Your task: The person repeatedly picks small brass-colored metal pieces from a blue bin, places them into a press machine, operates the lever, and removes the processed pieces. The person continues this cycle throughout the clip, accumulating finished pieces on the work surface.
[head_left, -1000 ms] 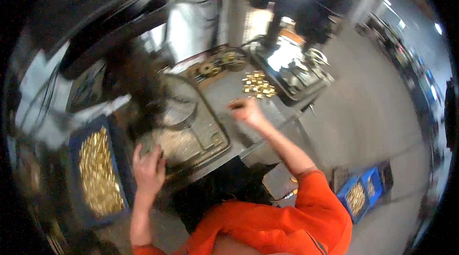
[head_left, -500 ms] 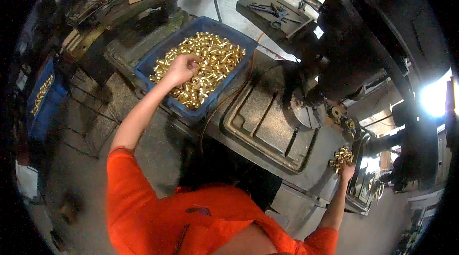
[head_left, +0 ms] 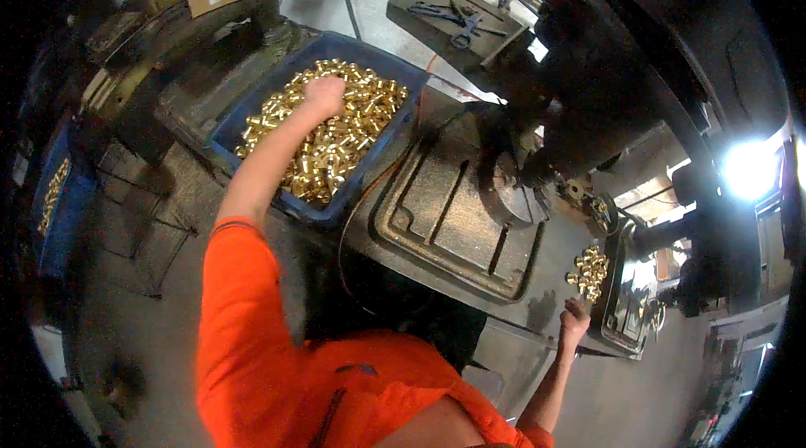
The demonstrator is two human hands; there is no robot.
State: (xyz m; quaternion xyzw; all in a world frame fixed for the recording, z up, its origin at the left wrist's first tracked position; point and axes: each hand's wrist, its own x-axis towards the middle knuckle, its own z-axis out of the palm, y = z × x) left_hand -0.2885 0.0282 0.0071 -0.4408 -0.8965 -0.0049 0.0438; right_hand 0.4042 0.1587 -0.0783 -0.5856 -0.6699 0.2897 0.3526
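A blue plastic bin (head_left: 379, 164) at the upper left holds a heap of small shiny brass fittings (head_left: 359, 125). My left hand (head_left: 325, 97) is over the far middle of the heap, closed like a fist; its fingertips are hidden, so what it holds cannot be made out. On the right end of the metal table lies a smaller pile of brass fittings (head_left: 591, 272). Just on the near side of that pile is my right hand (head_left: 574, 322), apart from it, fingers curled together. Whatever may be inside those fingers is too small to tell.
Between the hands stands a dark drill-press-like machine (head_left: 579, 104) over a slotted metal table (head_left: 453, 221). A tray (head_left: 428, 3) with pliers and other tools lies behind. A shiny metal tray (head_left: 625, 314) sits at far right, another blue bin (head_left: 63, 221) at far left.
My left hand has gone farther into the bin and its fingers now face away. My right hand has drawn back toward me from the small pile. The whole view has shifted slightly.
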